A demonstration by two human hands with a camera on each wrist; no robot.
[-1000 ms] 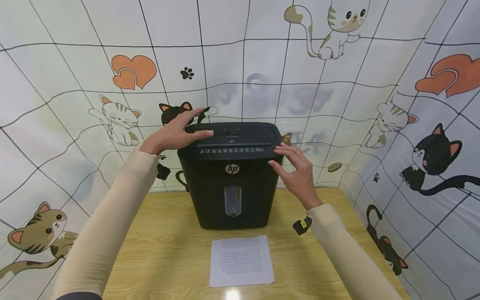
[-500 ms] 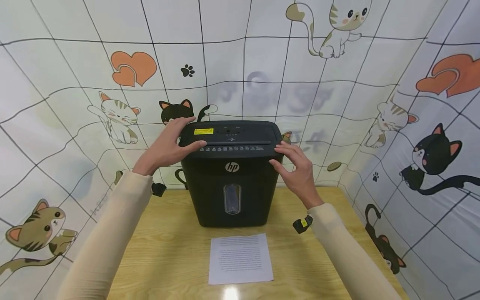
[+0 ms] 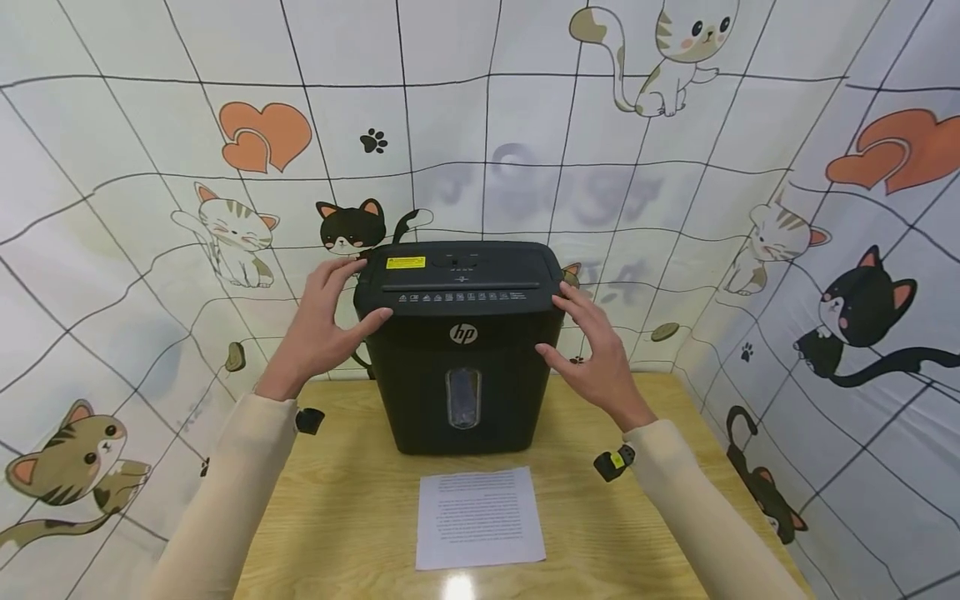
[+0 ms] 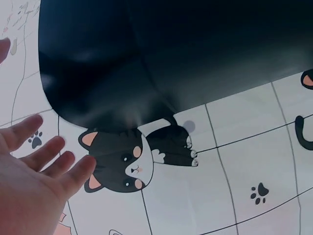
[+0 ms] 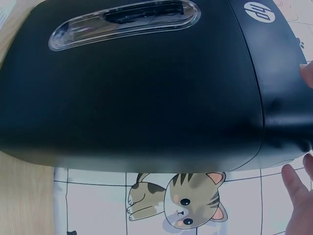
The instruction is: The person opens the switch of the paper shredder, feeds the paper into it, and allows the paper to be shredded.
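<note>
A black HP paper shredder (image 3: 420,375) stands upright on the wooden table, with a feed slot, a row of icons and a yellow label on its lid. My left hand (image 3: 318,321) is at the left end of the lid, thumb and fingers spread and relaxed, holding nothing. On the other side my right hand (image 3: 600,358) has its fingertips right at the lid's right edge, the thumb apart from the fingers. In the left wrist view the left hand (image 4: 44,181) shows its fingers apart from the shredder's dark side. A printed sheet of paper (image 3: 480,518) lies flat in front of the shredder.
The wooden table (image 3: 337,500) extends to both sides of the shredder. A white grid-patterned cloth (image 3: 517,108) with cartoon cats and hearts hangs close behind it and along both sides. A small black camera (image 3: 309,421) sits at the left wrist.
My left hand has drawn back from the top of the lid, left and down to its side. My right hand's thumb has lowered and its fingers have spread. The shredder and paper stay put.
</note>
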